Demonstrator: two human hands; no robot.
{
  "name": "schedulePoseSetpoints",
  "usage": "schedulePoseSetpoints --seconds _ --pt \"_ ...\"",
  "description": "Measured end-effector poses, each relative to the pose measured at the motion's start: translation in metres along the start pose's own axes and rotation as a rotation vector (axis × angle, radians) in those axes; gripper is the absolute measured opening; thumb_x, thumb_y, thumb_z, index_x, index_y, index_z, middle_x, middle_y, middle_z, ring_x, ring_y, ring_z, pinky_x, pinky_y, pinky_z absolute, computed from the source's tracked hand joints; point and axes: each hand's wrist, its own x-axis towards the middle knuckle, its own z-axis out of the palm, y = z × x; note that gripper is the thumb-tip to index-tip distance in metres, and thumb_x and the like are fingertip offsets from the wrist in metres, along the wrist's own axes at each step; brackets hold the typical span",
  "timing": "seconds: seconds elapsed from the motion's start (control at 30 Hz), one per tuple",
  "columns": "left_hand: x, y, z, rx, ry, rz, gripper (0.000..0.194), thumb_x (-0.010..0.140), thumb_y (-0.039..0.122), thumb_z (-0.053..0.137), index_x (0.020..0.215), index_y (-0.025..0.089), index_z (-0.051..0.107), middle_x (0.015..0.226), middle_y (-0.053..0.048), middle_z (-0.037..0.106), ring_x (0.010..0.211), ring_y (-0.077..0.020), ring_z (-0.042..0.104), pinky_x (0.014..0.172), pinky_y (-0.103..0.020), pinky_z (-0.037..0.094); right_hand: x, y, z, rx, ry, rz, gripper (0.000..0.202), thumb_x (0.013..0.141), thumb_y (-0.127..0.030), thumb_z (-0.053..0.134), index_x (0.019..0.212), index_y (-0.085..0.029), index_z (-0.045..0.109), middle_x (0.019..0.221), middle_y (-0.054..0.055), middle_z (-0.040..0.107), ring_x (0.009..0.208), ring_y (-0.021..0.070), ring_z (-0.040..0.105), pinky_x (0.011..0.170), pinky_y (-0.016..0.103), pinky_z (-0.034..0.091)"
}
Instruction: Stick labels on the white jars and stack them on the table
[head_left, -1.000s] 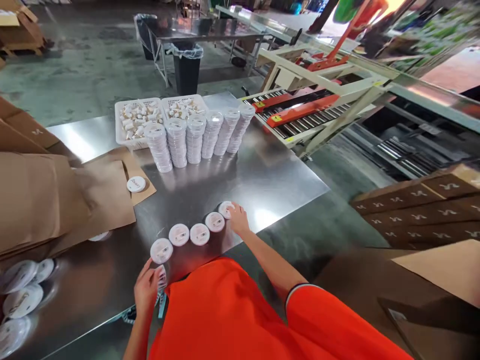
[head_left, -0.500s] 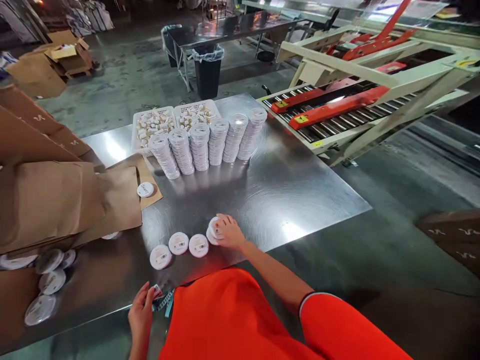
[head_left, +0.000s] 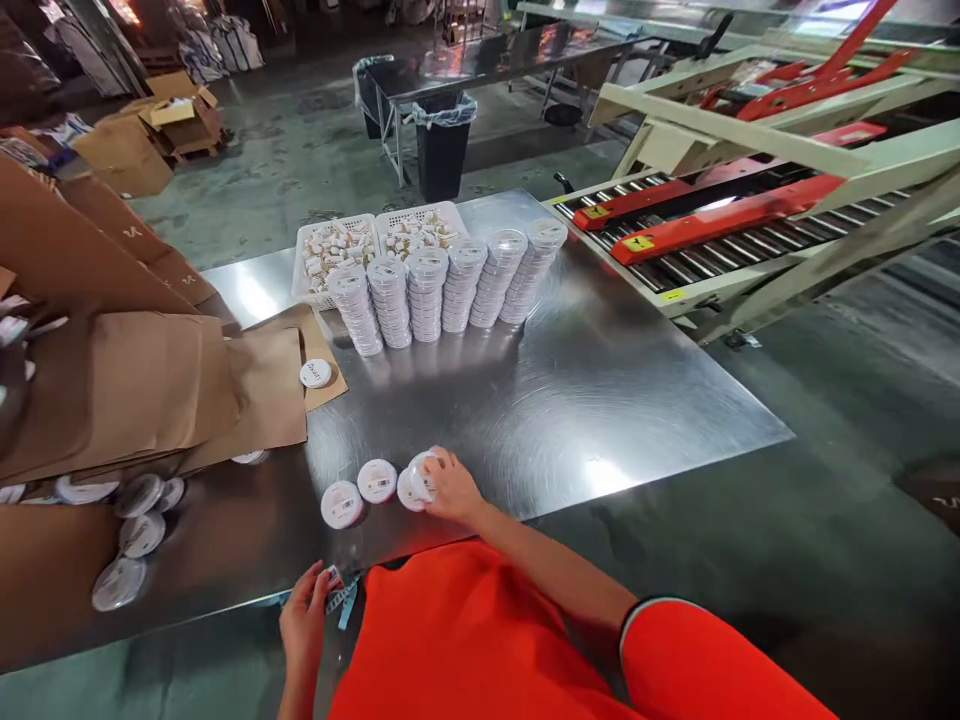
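Observation:
Near the front edge of the metal table, my right hand (head_left: pixel 453 488) is closed around a round white container (head_left: pixel 423 477). That container overlaps another white container (head_left: pixel 406 490) from the right; whether they touch is unclear. To the left lie two more labelled round containers, one (head_left: pixel 376 481) close by and one (head_left: pixel 342 505) nearer to me. My left hand (head_left: pixel 304 608), low at the table's edge, pinches a small printed label (head_left: pixel 334 577). A pale blue strip (head_left: pixel 346 603) hangs beside its fingers, partly hidden against my red shirt.
Several tall stacks of round containers (head_left: pixel 426 295) stand mid-table before two white baskets (head_left: pixel 298 270) of small white-capped pieces. Brown cardboard (head_left: pixel 161 375) covers the left side, with a lone round container (head_left: pixel 315 373) on it. Loose containers (head_left: pixel 142 534) lie front left. A roller conveyor (head_left: pixel 675 265) adjoins at right.
My right hand has shifted left with its container, which now overlaps the third one in the row. My left hand keeps its pinch on the label. The whole view has swung slightly left.

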Motion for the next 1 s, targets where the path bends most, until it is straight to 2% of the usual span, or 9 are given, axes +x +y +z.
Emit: schedulePoseSetpoints --seconds 0.2,0.3,0.37,0.53,0.6,0.67,0.8,0.9,1.0 --pt "0.01 -0.002 -0.004 -0.07 0.001 0.067 0.052 0.063 0.067 0.058 0.072 0.019 0.077 0.11 -0.016 0.077 0.1 -0.0352 0.071 0.087 -0.043 0.056 0.007 -0.03 0.01 -0.161 -0.109 0.008 0.071 0.068 -0.041 0.079 0.132 -0.02 0.055 0.151 0.02 0.04 0.131 0.0384 0.045 0.101 0.048 0.043" --pt "0.015 -0.006 -0.009 -0.071 -0.003 0.089 0.055 0.063 0.071 0.057 0.067 0.02 0.077 0.109 -0.017 0.077 0.1 -0.0354 0.071 0.09 -0.046 0.055 0.013 -0.047 0.002 -0.213 -0.068 -0.037 0.083 0.065 -0.058 0.078 0.133 -0.016 0.055 0.158 0.024 0.029 0.145 0.0452 0.023 0.113 0.061 0.025" --pt "0.018 -0.011 -0.013 -0.083 -0.004 0.086 0.057 0.063 0.073 0.057 0.067 0.02 0.077 0.108 -0.016 0.077 0.098 -0.0349 0.072 0.088 -0.045 0.056 0.023 -0.068 0.001 -0.224 -0.034 -0.117 0.082 0.069 -0.062 0.074 0.133 -0.015 0.055 0.16 0.024 0.027 0.148 0.0434 0.018 0.116 0.063 0.014" --pt "0.025 -0.021 -0.026 -0.096 -0.044 0.145 0.059 0.065 0.075 0.056 0.063 0.021 0.077 0.107 -0.017 0.077 0.105 -0.0361 0.069 0.094 -0.047 0.053 0.063 -0.12 0.026 -0.349 -0.197 -0.152 0.078 0.065 -0.037 0.083 0.135 -0.016 0.054 0.154 0.023 0.039 0.142 0.0438 0.032 0.118 0.064 0.003" --pt "0.027 -0.025 -0.035 -0.089 -0.048 0.166 0.059 0.066 0.075 0.055 0.06 0.021 0.077 0.108 -0.018 0.077 0.108 -0.0373 0.068 0.096 -0.048 0.052 0.074 -0.128 0.033 -0.381 -0.25 -0.102 0.069 0.067 -0.024 0.08 0.131 -0.013 0.056 0.146 0.025 0.048 0.135 0.0416 0.042 0.118 0.062 0.005" --pt "0.027 -0.031 -0.044 -0.098 -0.035 0.149 0.057 0.067 0.073 0.056 0.061 0.02 0.077 0.111 -0.017 0.076 0.108 -0.0373 0.069 0.095 -0.048 0.053 0.079 -0.133 0.033 -0.351 -0.184 -0.081 0.06 0.071 -0.017 0.075 0.128 -0.011 0.058 0.141 0.025 0.051 0.129 0.0385 0.047 0.117 0.06 0.012" --pt "0.023 -0.041 -0.064 -0.19 0.01 -0.014 0.054 0.064 0.068 0.06 0.076 0.018 0.078 0.094 -0.015 0.079 0.095 -0.0364 0.073 0.085 -0.047 0.057 0.075 -0.154 0.031 -0.201 0.001 -0.156 0.063 0.071 -0.033 0.077 0.128 -0.018 0.057 0.146 0.021 0.045 0.129 0.0386 0.042 0.107 0.056 0.03" --pt "0.023 -0.043 -0.075 -0.22 0.025 -0.099 0.052 0.059 0.065 0.061 0.079 0.02 0.076 0.085 -0.013 0.08 0.093 -0.0368 0.074 0.083 -0.045 0.058 0.067 -0.17 0.051 -0.167 -0.082 -0.244 0.067 0.067 -0.038 0.079 0.127 -0.018 0.057 0.144 0.021 0.046 0.127 0.0391 0.042 0.103 0.055 0.036" --pt "0.027 -0.046 -0.082 -0.219 0.011 -0.123 0.049 0.057 0.064 0.061 0.078 0.022 0.075 0.085 -0.01 0.08 0.096 -0.0366 0.074 0.085 -0.044 0.058 0.063 -0.172 0.083 -0.205 -0.154 -0.206 0.076 0.062 -0.032 0.083 0.131 -0.017 0.054 0.151 0.024 0.038 0.133 0.0427 0.038 0.102 0.058 0.037"
